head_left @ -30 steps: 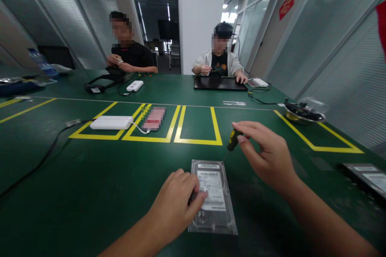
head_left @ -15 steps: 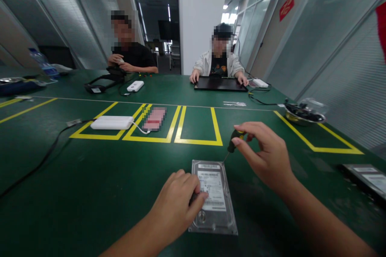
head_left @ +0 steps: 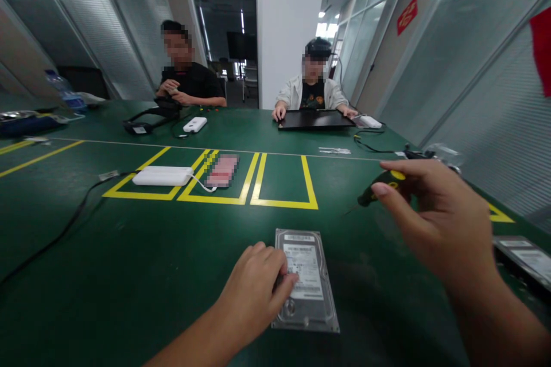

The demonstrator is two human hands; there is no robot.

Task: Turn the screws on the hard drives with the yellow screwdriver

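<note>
A silver hard drive with a white label lies flat on the green table. My left hand rests on its left edge, fingers curled and thumb over the label; whatever those fingers may grip is hidden. My right hand is raised to the right of the drive, closed on a green and yellow screwdriver. The thin shaft points down and left, its tip apart from the drive.
A second drive lies at the right edge. A white power bank is cabled to a pink phone. Across the table, one person handles a small object, another holds a dark panel. Behind my right hand stands a partly hidden bowl of dark items.
My right hand has lifted the screwdriver off the drive's top right corner and moved right, nearer the camera. My left hand has stayed on the drive.
</note>
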